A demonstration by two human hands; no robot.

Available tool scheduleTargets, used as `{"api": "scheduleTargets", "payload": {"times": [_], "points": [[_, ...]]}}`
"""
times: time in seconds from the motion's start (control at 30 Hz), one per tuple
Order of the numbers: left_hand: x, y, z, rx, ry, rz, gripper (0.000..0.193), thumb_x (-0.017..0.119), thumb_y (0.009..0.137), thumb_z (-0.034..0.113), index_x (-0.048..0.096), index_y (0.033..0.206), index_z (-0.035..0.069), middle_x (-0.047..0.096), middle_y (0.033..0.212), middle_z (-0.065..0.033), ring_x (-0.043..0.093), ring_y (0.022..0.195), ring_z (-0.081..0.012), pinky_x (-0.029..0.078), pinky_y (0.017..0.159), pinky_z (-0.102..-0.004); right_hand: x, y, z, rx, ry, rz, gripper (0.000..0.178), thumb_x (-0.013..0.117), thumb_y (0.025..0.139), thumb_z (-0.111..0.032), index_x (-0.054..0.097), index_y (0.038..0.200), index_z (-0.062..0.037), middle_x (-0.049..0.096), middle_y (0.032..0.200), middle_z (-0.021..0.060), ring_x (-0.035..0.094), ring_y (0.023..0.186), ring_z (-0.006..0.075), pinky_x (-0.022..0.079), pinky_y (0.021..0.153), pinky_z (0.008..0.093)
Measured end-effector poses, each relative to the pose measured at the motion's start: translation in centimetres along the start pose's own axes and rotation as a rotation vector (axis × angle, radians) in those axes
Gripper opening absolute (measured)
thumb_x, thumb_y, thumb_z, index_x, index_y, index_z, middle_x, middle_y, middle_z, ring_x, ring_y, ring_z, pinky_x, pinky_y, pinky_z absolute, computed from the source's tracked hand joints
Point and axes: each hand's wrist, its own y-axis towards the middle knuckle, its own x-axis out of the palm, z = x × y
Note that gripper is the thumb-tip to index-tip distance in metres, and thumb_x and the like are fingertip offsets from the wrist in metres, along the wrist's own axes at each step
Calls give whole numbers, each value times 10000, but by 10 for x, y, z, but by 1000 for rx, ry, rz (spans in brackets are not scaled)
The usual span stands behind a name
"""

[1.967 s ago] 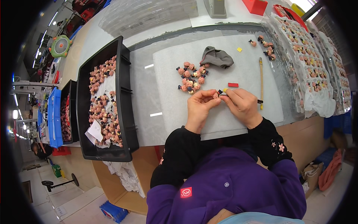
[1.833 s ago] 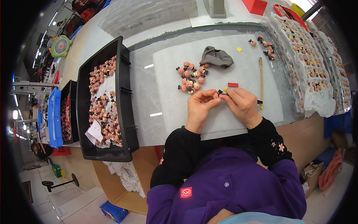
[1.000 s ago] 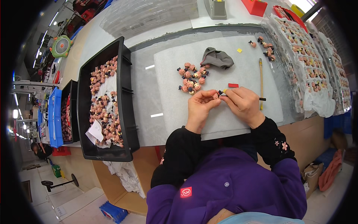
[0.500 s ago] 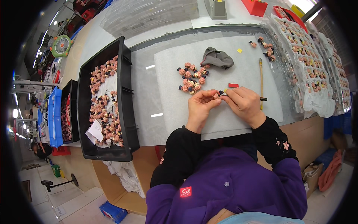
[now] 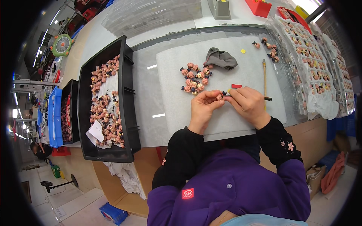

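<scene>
Left hand (image 5: 202, 110) pinches a small bumpy pink-and-dark figurine (image 5: 219, 97) between thumb and fingers above the white rectangular sheet (image 5: 169, 75), right hand (image 5: 249, 105) clamped around a slim black-ended tool (image 5: 268, 98) just beside it.

A red badge (image 5: 187, 193) and a white slip (image 5: 96, 130), no readable words
From here, the badge on the purple top (image 5: 215, 169) shows a white rounded emblem; the slip in the black tray (image 5: 127, 113) seems to bear faint handwriting, too small to read.
</scene>
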Motion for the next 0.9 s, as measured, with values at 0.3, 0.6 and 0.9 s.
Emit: {"api": "scheduleTargets", "payload": {"times": [0.3, 0.6, 0.9], "points": [[0, 0, 1, 10, 9, -11, 271, 623, 688, -135, 562, 925, -20, 589, 949, -96, 576, 808, -129, 499, 705, -241, -3, 4, 3, -75, -22, -41, 192, 714, 631, -157, 569, 723, -71, 515, 596, 15, 506, 507, 169, 397, 442, 293], [-1, 0, 1, -14, 6, -11, 269, 620, 697, -128, 562, 939, -25, 597, 917, -92, 583, 795, -129, 500, 706, -236, -3, 4, 3, -85, 6, -36, 187, 713, 632, -150, 562, 708, -70, 519, 595, 16, 501, 493, 173, 397, 440, 290], [-1, 0, 1, -8, 10, -5, 268, 619, 702, -124, 558, 946, -32, 597, 876, -92, 584, 771, -128, 503, 698, -237, -1, 4, 1, -64, -22, -28, 189, 711, 633, -145, 574, 738, -66, 534, 621, 20, 509, 504, 175, 409, 449, 286]]}}
